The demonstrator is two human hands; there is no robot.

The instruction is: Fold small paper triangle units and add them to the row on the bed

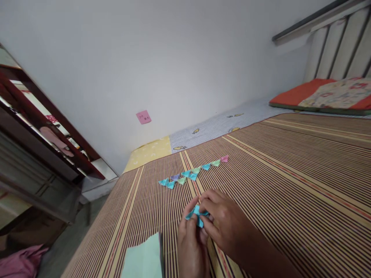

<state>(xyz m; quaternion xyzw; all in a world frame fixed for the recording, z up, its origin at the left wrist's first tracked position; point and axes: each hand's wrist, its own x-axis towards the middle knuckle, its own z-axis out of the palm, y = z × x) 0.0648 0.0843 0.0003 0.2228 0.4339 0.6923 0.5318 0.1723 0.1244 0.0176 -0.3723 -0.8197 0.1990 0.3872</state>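
A small blue piece of folded paper (197, 212) is held between both hands above the striped mat. My left hand (191, 239) grips it from below and the left, with the thumb on top. The fingers of my right hand (222, 216) pinch its right side. Beyond the hands lie two short rows of small folded paper triangles (193, 176) in blue, green, purple and pink. To the left of my left hand rests a stack of pale green paper (143, 258).
The striped mat (275, 173) covers the bed. A pink note (143, 117) is stuck on the white wall (174, 69). An orange floral pillow (321, 94) lies at the far right below a slatted headboard (339, 48). Pink cloth (21, 262) lies low at the left.
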